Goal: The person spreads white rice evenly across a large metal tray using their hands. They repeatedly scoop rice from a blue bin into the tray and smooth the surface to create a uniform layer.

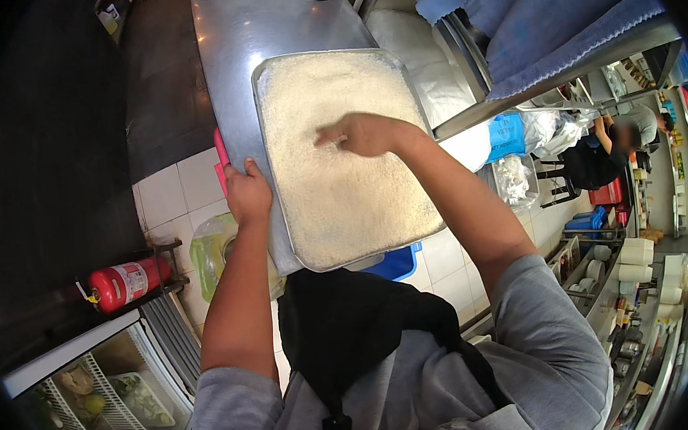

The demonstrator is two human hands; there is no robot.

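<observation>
A large rectangular metal tray (291, 252) lies on a stainless steel table (225, 48), its near edge close to my black apron. Pale grains that look like uncooked rice (343, 209) cover it in a layer. Over the middle of the layer is my right hand (367, 134), one finger extended towards the grains and the others curled; whether it touches them is hard to tell. My left hand (248, 192) is at the left edge of the table, beside the tray, with its fingers around a pink object (220, 158) that is mostly hidden.
White sacks (429, 69) lie under a metal rack at the right, with blue cloths (547, 23) above. A blue bin (399, 263) stands below the table's near side. A fire extinguisher (125, 285) and a glass-door fridge (110, 403) are at lower left. People (594, 156) sit far right.
</observation>
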